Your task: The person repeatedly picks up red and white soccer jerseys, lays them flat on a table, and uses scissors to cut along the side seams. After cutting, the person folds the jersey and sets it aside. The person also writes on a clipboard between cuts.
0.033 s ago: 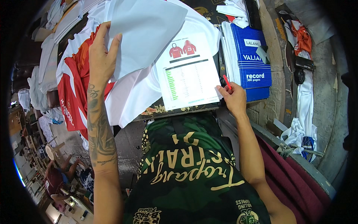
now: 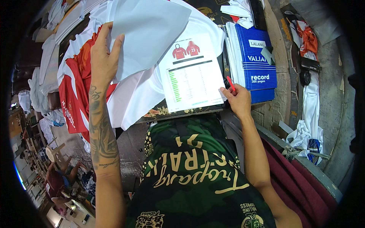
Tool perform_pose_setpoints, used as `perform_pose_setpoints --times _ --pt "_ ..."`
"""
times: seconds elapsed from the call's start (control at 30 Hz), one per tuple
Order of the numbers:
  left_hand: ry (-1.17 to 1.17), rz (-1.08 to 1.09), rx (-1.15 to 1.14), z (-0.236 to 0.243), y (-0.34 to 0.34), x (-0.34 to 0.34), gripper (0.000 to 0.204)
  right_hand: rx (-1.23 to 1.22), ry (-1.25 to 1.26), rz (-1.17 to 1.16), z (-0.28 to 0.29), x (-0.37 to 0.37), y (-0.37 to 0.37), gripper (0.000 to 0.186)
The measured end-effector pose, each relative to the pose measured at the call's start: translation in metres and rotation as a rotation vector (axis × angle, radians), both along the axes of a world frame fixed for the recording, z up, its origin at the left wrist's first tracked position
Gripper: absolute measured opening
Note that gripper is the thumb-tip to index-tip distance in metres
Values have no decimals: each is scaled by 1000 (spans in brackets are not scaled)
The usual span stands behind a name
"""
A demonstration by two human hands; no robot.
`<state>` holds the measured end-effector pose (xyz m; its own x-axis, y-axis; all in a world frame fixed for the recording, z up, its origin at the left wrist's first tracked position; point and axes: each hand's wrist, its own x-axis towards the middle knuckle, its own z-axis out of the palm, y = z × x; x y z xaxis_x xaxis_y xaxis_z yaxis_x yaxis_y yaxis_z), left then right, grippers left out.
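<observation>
My left hand point(image 2: 104, 57) is at the left edge of a large pale grey sheet point(image 2: 148, 34); the thumb lies over it, and the fingers are partly hidden. Between thumb and fingers my right hand point(image 2: 240, 102) holds a red pen point(image 2: 231, 83), its fingertips at the right edge of a printed page point(image 2: 194, 85). That page shows small red jersey pictures and a list with green-marked rows. White fabric point(image 2: 133, 104) spreads under the sheet, and a red and white jersey point(image 2: 72, 102) lies beside my left forearm.
A blue record book point(image 2: 260, 62) lies right of the page, on loose papers. Beyond it are a dark phone-like slab point(image 2: 257, 14) and white cloth scraps point(image 2: 237, 9). Maroon cloth point(image 2: 292, 178) hangs at the lower right. Another person point(image 2: 57, 184) is at the far lower left.
</observation>
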<state>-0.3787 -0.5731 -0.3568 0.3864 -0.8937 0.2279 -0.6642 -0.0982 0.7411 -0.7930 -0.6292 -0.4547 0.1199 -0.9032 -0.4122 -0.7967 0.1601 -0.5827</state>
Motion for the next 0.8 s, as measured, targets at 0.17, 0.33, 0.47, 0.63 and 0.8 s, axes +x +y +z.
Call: perform_pose_setpoints --times 0.17,0.33,0.47,0.63,0.8 --pt "-41 11 -119 -2 -1 1 39 -72 91 91 6 2 7 50" --pt "-143 -1 -176 -3 -8 2 52 -93 76 86 2 6 6 50" --pt "-177 31 -163 2 -8 0 68 -79 79 88 -1 4 3 50" --pt "-77 54 -139 3 -10 7 78 -63 70 84 -3 1 1 49" --pt "-144 43 -143 2 -13 25 71 -49 74 87 -4 1 -1 47"
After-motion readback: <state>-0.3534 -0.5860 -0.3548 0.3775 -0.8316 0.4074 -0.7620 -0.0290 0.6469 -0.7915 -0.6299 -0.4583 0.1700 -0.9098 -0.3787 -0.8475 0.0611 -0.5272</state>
